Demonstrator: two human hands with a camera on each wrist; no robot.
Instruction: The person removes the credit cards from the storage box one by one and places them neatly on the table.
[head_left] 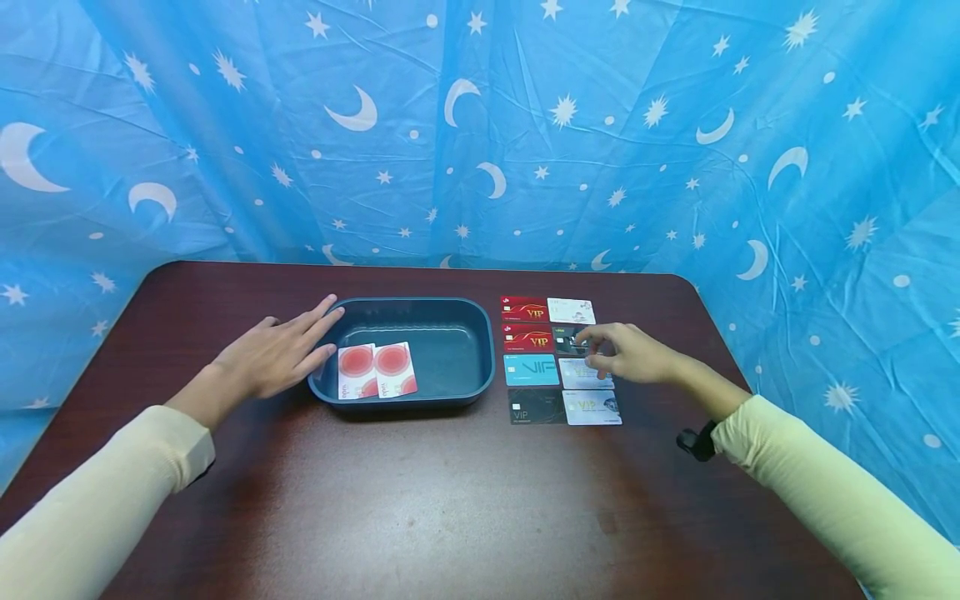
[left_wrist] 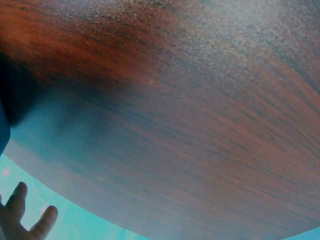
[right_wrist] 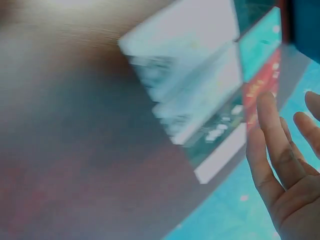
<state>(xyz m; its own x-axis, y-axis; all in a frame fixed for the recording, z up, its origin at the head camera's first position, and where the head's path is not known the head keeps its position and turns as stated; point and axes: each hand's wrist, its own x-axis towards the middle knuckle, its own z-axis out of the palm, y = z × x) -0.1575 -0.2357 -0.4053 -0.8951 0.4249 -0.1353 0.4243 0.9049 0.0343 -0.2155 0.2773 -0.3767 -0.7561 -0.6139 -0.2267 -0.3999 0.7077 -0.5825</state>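
Observation:
My left hand (head_left: 273,358) rests at the left end of a dark blue tray (head_left: 450,404), its fingers spread straight over the rim. Inside that tray, two white cards with red circles lie side by side, a left one (head_left: 356,371) and a right one (head_left: 394,369). To the right, my right hand (head_left: 637,352) hovers over two columns of cards, fingers loosely bent and holding nothing. Its fingertips are over a dark card (head_left: 564,340) and a silver-white card (head_left: 577,375), partly hiding both. The right wrist view shows these fingers (right_wrist: 282,155) apart from each other.
Around the right hand lie two red VIP cards, an upper (head_left: 523,308) and a lower (head_left: 527,338), a light blue card (head_left: 531,369), a black card (head_left: 537,407), a white card (head_left: 572,311) and a silver VIP card (head_left: 592,407). A blue curtain (head_left: 480,225) hangs behind the brown table (head_left: 450,517).

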